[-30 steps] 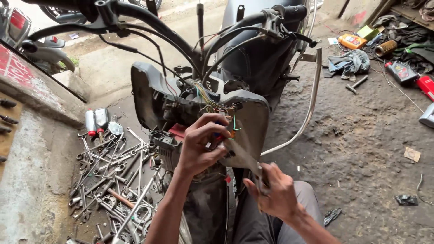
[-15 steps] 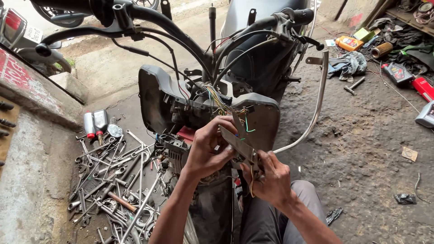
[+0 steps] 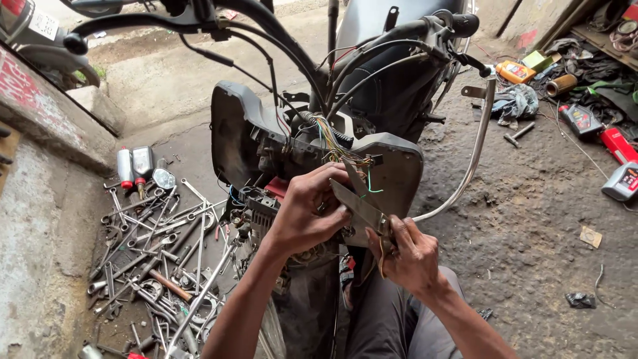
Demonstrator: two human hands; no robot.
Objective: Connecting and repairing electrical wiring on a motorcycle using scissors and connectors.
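Note:
I am in front of a motorcycle's open headlight housing (image 3: pixel 252 133), where a bundle of coloured wires (image 3: pixel 335 143) spills out. My left hand (image 3: pixel 309 213) pinches wires just below that bundle. My right hand (image 3: pixel 409 256) grips the handles of a pair of metal scissors (image 3: pixel 359 203), whose open blades point up and left toward the wires at my left fingers. A thin green wire (image 3: pixel 369 183) sticks out beside the blades, in front of the grey side panel (image 3: pixel 399 173).
Several spanners and wrenches (image 3: pixel 159 259) lie heaped on the ground at the left, next to small spray cans (image 3: pixel 133 166). Handlebars (image 3: pixel 199 20) and cables cross above. A chrome guard bar (image 3: pixel 475 153) curves at the right. Bottles and rags (image 3: pixel 585 100) litter the far right.
The view has moved closer and both hands have risen toward the wire bundle. The scissors now reach up to the wires held by my left hand.

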